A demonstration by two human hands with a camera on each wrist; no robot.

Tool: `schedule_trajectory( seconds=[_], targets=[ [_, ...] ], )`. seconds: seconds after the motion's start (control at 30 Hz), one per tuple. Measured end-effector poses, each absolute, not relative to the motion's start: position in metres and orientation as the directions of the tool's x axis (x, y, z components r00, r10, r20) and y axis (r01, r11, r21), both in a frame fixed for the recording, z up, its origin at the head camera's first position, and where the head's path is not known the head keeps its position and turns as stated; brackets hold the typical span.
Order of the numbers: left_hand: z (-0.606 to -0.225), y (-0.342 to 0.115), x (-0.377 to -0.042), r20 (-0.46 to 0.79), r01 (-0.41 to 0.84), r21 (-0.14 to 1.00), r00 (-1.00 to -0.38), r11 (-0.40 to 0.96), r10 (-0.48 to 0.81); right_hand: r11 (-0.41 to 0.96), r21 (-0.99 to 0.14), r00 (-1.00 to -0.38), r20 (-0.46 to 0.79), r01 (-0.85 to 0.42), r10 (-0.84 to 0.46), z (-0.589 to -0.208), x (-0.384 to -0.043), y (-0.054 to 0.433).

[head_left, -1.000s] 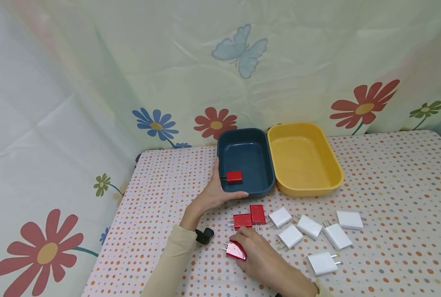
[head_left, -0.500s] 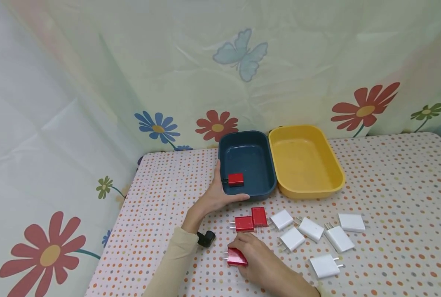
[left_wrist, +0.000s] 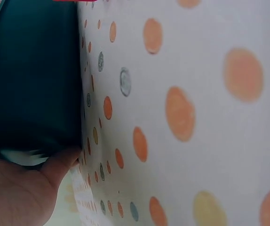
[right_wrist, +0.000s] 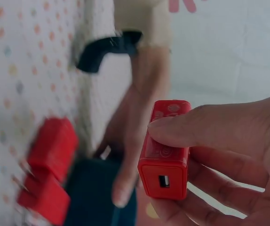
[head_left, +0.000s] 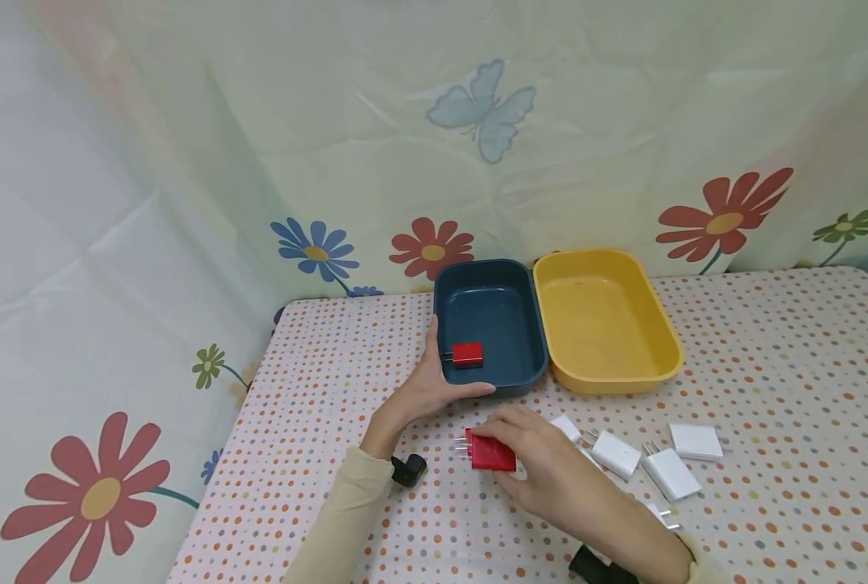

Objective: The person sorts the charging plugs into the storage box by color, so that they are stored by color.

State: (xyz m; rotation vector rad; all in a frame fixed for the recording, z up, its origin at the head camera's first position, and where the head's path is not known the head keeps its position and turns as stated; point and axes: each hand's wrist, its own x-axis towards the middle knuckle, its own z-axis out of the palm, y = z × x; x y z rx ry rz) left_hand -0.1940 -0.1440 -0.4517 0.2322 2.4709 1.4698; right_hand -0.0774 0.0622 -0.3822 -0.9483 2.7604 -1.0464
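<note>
My right hand [head_left: 551, 462] grips a red USB charger plug [head_left: 494, 456] between thumb and fingers, raised above the table. In the right wrist view the held plug's USB port faces the camera. Fingers extended, my left hand [head_left: 427, 385] touches the near left corner of the dark blue tray [head_left: 503, 312]; its thumb lies along the near side. One red plug [head_left: 467, 354] lies inside that tray. Two other red plugs [right_wrist: 54, 146] rest on the table in the right wrist view; the right hand and its plug mostly cover them in the head view.
To the right of the blue tray stands a yellow tray [head_left: 602, 324], against it. Several white plugs [head_left: 671, 474] lie on the dotted tablecloth [head_left: 784, 389] to the right, some partly hidden by my right arm. A patterned curtain [head_left: 587, 146] hangs behind the table.
My right hand has lifted the red plug off the table and moved forward and right with it, over the other red plugs. The left hand stays at the blue tray.
</note>
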Motion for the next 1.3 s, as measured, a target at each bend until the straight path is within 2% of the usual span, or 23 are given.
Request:
schedule_trajectory(
  seconds=[0.2, 0.33, 0.43, 0.57, 0.83, 1.0, 1.3],
  targets=[
    [-0.453, -0.145, -0.198, -0.119, 0.045, 0.872, -0.947, 0.488, 0.300, 0.616, -0.517, -0.800, 0.303, -0.595, -0.518, -0.348, -0.104, 0.069],
    [-0.454, -0.148, -0.200, -0.099, 0.065, 0.893, -0.937, 0.445, 0.335, 0.588, -0.476, -0.756, 0.388, -0.654, -0.527, -0.327, -0.123, 0.067],
    [-0.455, -0.149, -0.202, -0.035, 0.118, 0.921, -0.925, 0.372, 0.378, 0.565, -0.477, -0.739, 0.401, -0.673, -0.541, -0.314, -0.140, 0.062],
    [-0.455, -0.150, -0.203, 0.045, 0.189, 0.931, -0.908, 0.313, 0.416, 0.549, -0.509, -0.744, 0.370, -0.663, -0.556, -0.305, -0.168, 0.054],
    [-0.454, -0.147, -0.203, 0.047, 0.184, 0.940, -0.905, 0.289, 0.422, 0.580, -0.543, -0.776, 0.252, -0.608, -0.578, -0.302, -0.214, 0.043],
    [-0.455, -0.147, -0.202, 0.010, 0.156, 0.935, -0.910, 0.319, 0.415, 0.600, -0.548, -0.785, 0.188, -0.583, -0.591, -0.315, -0.233, 0.039],
    [-0.456, -0.148, -0.203, -0.022, 0.125, 0.927, -0.923, 0.354, 0.383, 0.715, -0.543, -0.840, -0.032, -0.440, -0.542, -0.344, -0.268, 0.022]
  ],
)
